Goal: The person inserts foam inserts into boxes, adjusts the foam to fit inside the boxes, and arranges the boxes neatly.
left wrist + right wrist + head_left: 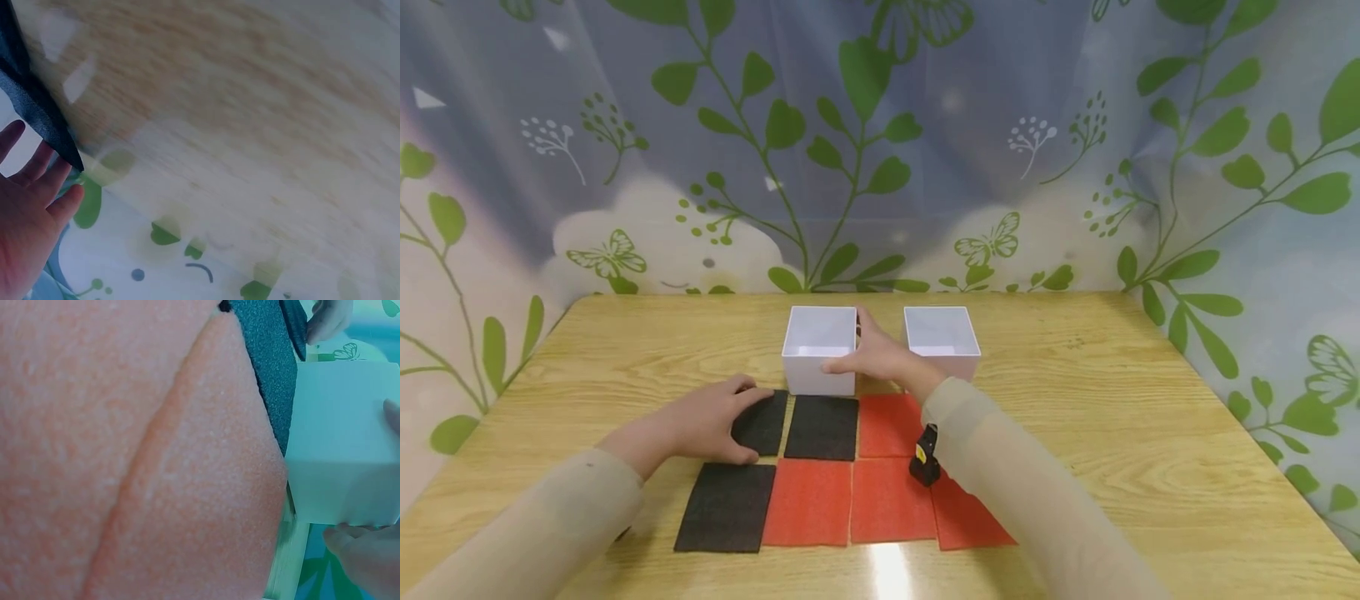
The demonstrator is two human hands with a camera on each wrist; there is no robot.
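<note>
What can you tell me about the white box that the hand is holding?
The left white box is a small open-topped rectangular tub, plain white, smooth like plastic, and looks empty inside. It stands upright on the wooden table, just behind the black sheets. The right hand grips its right side, with the thumb on the front wall. A matching white box stands to its right, apart from it.

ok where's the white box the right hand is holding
In the head view, the left white box sits mid-table, just behind the black foam sheets, with the right hand gripping its right side.
</note>
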